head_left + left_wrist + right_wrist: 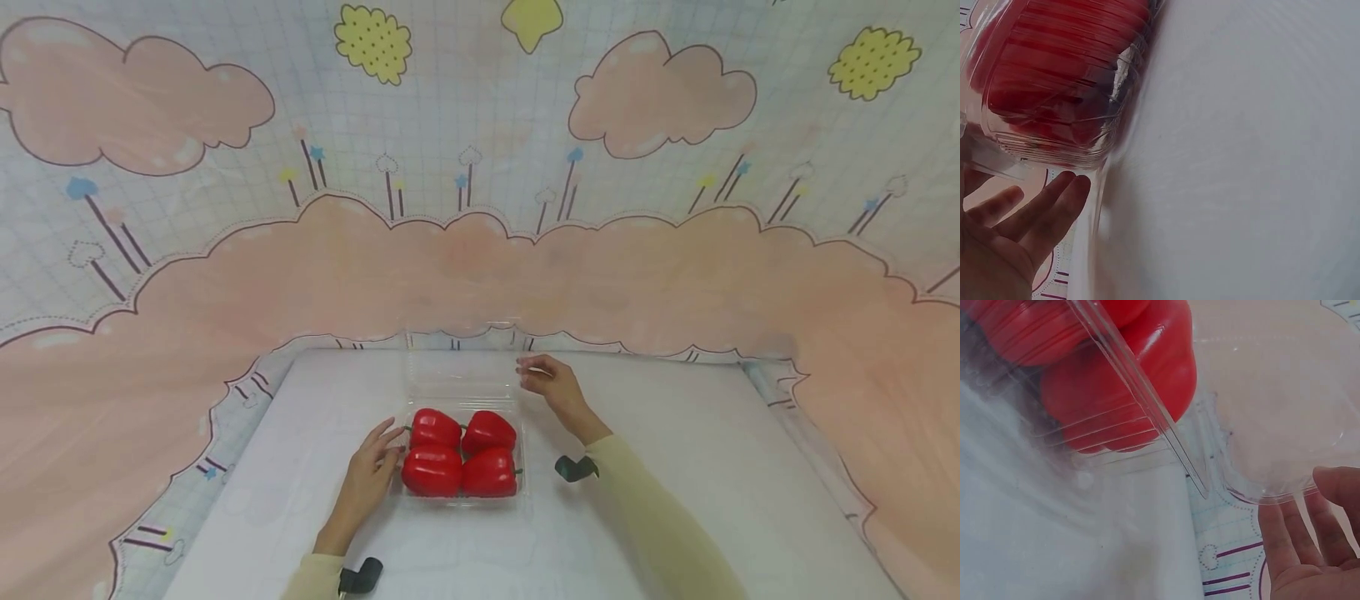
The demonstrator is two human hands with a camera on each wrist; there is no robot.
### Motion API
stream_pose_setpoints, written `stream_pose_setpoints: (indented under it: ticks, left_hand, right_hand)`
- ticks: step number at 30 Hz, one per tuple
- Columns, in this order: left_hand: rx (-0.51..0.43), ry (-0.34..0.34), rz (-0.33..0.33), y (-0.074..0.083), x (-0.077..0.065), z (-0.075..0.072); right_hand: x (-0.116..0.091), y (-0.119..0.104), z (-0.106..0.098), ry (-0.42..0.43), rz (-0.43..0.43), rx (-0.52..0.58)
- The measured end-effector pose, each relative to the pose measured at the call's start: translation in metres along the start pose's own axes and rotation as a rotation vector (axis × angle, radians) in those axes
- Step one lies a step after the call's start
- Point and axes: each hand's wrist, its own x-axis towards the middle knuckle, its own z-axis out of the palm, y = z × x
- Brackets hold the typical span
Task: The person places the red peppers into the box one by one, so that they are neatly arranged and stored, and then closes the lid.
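Observation:
A clear plastic clamshell container (461, 502) stands on the table with its hinged lid (461, 375) raised at the back. Several glossy red bell peppers (432, 472) with green stems fill its base in two rows. My left hand (366, 473) is at the container's left side, fingers extended; in the left wrist view its fingertips (1079, 182) lie right by the ribbed wall. At the lid's right edge, my right hand (553, 390) pinches the rim, the thumb (1332, 481) on one side and the other fingers behind the clear plastic.
The white table (675, 467) extends on both sides of the container. Behind it hangs a printed cloth (480, 267) with clouds and hearts. A dark wrist camera (576, 468) sits by the right sleeve, another (362, 577) by the left.

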Motion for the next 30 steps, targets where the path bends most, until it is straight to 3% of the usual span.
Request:
stream_pose_setpoints:
  ticks: [9,14,23,30]
  left_hand:
    - [-0.026,-0.011,-0.059,0.001,0.006,-0.005]
    - [-0.048,-0.004,-0.050,0.003,0.015,-0.011]
    - [0.015,0.143,0.003,0.017,0.033,-0.029]
    - [-0.004,0.154,0.030,0.032,0.041,-0.043]
  right_hand:
    - [-0.006,0.004,-0.001,0.025,-0.001,-0.017]
    - [-0.009,0.005,-0.001,0.036,-0.005,-0.044]
    - [-0.015,0.007,0.002,0.070,-0.045,-0.073]
    - [-0.025,0.010,0.002,0.070,-0.070,-0.067]
